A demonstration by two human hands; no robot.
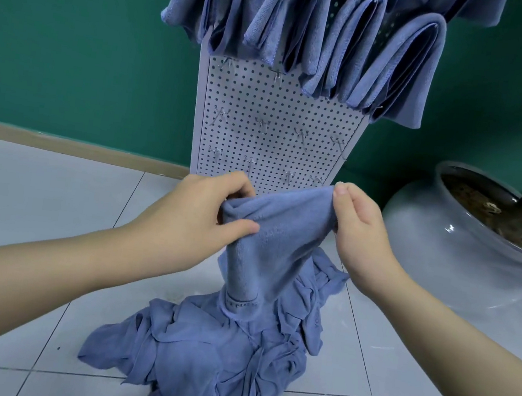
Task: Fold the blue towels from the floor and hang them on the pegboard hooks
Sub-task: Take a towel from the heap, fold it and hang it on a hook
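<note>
A: Report hand condition.

B: Left hand (205, 214): fingers curled over the top edge of the blue towel (268, 231), thumb pressed on the near face of the cloth; the edge is pinched between thumb and fingers. Right hand (359, 229): thumb on top of the opposite corner, fingers curled behind the cloth and mostly hidden; that corner is pinched too.

A: Position of the held towel?

B: The top edge spans from the left fingertips to the right thumb. Below the fingers the cloth narrows and hangs down. Its lower end, bearing a stitched label strip, meets the pile of towels (218, 350).

A: Location of the pile?

B: Directly below both hands, crumpled on the tiled floor (39, 197), spreading toward the wrists and past the bottom edge of the view.

A: Items beyond the fingers?

B: The pegboard (278, 127) stands upright just past the fingertips, against the green wall (74, 43). Bare metal hooks (259, 123) are in rows above the knuckles. Further up, folded towels (347, 44) hang side by side, covering the upper board.

A: Items lateral to the hands?

B: Outboard of the right hand, a glass planter (444, 246) holding soil and a dark plant stem. Outboard of the left hand, a wooden skirting strip (62, 142) at the foot of the wall.
</note>
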